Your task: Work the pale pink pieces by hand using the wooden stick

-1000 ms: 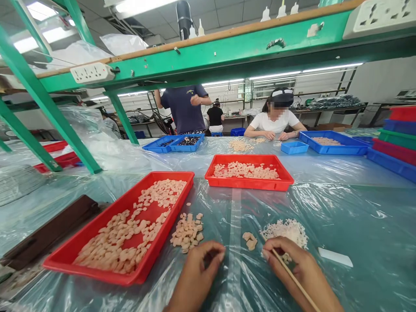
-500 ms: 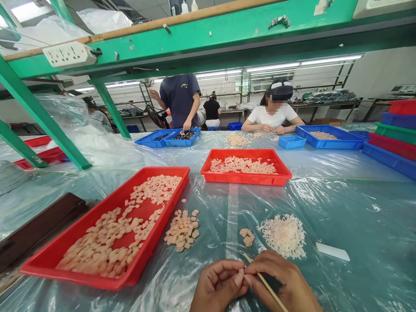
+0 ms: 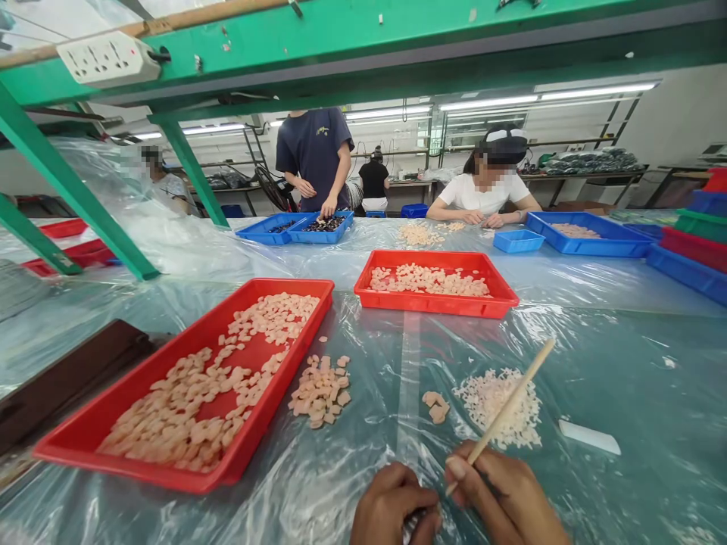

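My right hand (image 3: pixel 511 492) grips a thin wooden stick (image 3: pixel 514 397), which slants up and to the right over the table. Beside it on the left, my left hand (image 3: pixel 394 503) has its fingers curled in; whatever lies between them is hidden. A gap separates the two hands. Just beyond my right hand lies a pile of small white pieces (image 3: pixel 494 401), partly behind the stick. A few beige pieces (image 3: pixel 436 407) sit left of that pile, and a larger heap of beige pieces (image 3: pixel 321 391) is further left.
Two red trays, one long at left (image 3: pixel 284 371) and one further back (image 3: pixel 437 302), contain beige pieces. A flat white strip (image 3: pixel 589 437) lies at right. Blue trays (image 3: pixel 591 242) and co-workers are across the plastic-covered table. A green frame (image 3: pixel 341 53) spans overhead.
My hands have drawn apart, and the stick has swung so that its long end points up and away. The standing co-worker's raised hand has come down. The view has shifted slightly.
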Action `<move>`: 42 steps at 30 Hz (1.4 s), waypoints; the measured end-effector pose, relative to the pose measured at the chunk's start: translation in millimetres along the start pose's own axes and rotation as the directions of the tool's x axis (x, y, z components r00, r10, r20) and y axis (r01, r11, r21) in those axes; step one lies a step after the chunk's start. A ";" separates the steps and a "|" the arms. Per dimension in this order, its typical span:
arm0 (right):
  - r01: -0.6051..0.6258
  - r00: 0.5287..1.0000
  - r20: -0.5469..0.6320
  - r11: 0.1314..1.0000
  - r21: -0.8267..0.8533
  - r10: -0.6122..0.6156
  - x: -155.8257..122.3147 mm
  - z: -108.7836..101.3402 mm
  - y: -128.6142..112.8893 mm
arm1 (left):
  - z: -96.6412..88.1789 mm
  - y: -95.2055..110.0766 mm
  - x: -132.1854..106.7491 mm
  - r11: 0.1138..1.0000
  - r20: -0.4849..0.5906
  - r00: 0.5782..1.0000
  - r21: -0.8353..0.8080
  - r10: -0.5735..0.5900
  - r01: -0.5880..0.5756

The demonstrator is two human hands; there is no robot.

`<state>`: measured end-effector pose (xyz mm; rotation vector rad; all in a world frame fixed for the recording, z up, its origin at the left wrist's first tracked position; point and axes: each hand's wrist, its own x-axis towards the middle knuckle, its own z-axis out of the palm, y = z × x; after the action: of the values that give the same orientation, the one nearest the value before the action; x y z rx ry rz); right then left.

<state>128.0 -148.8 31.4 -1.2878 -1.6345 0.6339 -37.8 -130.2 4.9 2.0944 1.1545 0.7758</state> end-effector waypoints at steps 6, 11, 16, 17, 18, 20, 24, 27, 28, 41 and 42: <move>0.066 0.990 0.135 0.991 -0.118 -0.050 -1.9 6.7 6.0 | 0.8 0.7 -0.6 0.996 -0.008 0.996 -0.034 -0.086 0.085; 0.089 0.980 0.190 0.989 -0.117 -0.066 -2.6 7.0 9.6 | -0.3 0.2 -1.5 0.997 0.000 0.997 -0.017 -0.080 0.080; 0.081 0.967 0.250 0.989 -0.127 -0.047 -3.5 7.5 8.5 | -2.2 -1.6 -3.5 0.999 0.012 0.999 0.008 -0.039 0.039; 0.078 0.966 0.256 0.988 -0.136 -0.041 -4.3 8.0 8.3 | -1.9 -1.7 -4.1 0.999 0.003 0.999 0.005 -0.040 0.040; 0.083 0.964 0.263 0.985 -0.153 -0.040 -5.5 8.5 8.3 | -1.3 -1.5 -4.7 0.999 -0.011 0.999 0.000 -0.044 0.044; 0.127 0.960 0.271 0.971 -0.203 -0.069 -8.2 9.3 8.6 | 0.5 -0.8 -5.5 0.998 -0.049 0.997 -0.019 -0.060 0.059; 0.143 0.974 0.203 0.973 -0.183 -0.105 -10.8 9.2 9.4 | 4.3 0.5 -6.0 0.997 -0.118 0.991 -0.050 -0.064 0.058; 0.022 0.992 0.127 0.999 -0.044 -0.016 -8.2 9.6 8.4 | 5.4 0.3 -5.8 0.998 -0.130 0.990 -0.046 -0.047 0.041; 0.003 0.991 0.130 1.000 -0.012 -0.001 -7.0 10.2 8.0 | 5.4 0.3 -5.7 0.999 -0.130 0.991 -0.037 -0.038 0.034; 0.174 0.964 0.223 0.976 -0.130 -0.142 -7.7 16.6 9.1 | -1.5 3.0 -3.0 0.999 -0.057 0.998 0.053 -0.008 0.011; 0.231 0.957 0.216 0.959 -0.164 -0.193 -7.9 17.1 9.7 | -1.2 3.0 -2.9 0.999 -0.048 0.999 0.050 -0.006 0.008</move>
<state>117.3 -150.7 13.1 -1.1870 -2.0072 0.4971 -38.5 -133.8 7.3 2.1217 1.2178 0.8048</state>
